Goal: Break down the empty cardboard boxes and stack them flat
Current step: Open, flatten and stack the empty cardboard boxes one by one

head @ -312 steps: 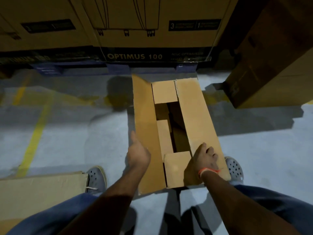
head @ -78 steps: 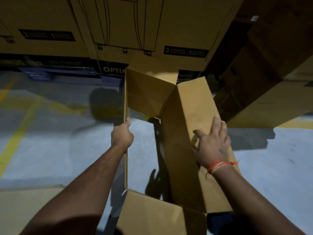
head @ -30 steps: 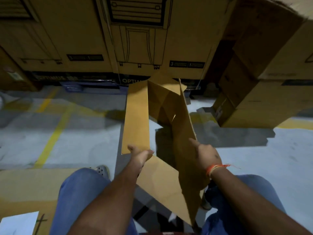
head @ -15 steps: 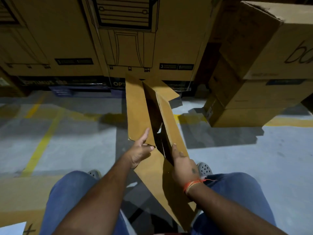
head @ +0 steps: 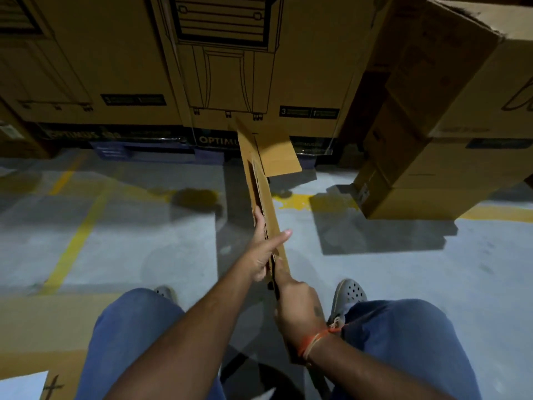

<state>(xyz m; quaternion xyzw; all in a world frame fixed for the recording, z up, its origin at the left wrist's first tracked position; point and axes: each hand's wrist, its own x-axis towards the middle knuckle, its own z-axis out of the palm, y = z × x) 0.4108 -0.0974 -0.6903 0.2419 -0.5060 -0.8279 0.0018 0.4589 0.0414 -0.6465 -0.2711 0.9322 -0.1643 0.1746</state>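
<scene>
The brown cardboard box (head: pixel 266 180) stands on edge in front of me, squeezed almost flat, its walls nearly touching. One end flap (head: pixel 278 153) sticks out to the right at the far end. My left hand (head: pixel 264 249) presses against the box's left face with fingers stretched out, the thumb reaching over the top edge. My right hand (head: pixel 300 310), with an orange thread at the wrist, grips the near part of the box from the right. The box's near lower end is hidden behind my right arm.
Large printed cartons (head: pixel 225 67) line the far side. A stack of brown boxes (head: pixel 450 116) stands at the right. Flattened cardboard (head: pixel 43 333) lies on the grey floor at my lower left. Yellow lines (head: pixel 75 241) mark the floor. My knees and grey shoes are below.
The box has gone from an open shape to nearly flat as my hands pushed its two walls together. My hands have come closer to each other.
</scene>
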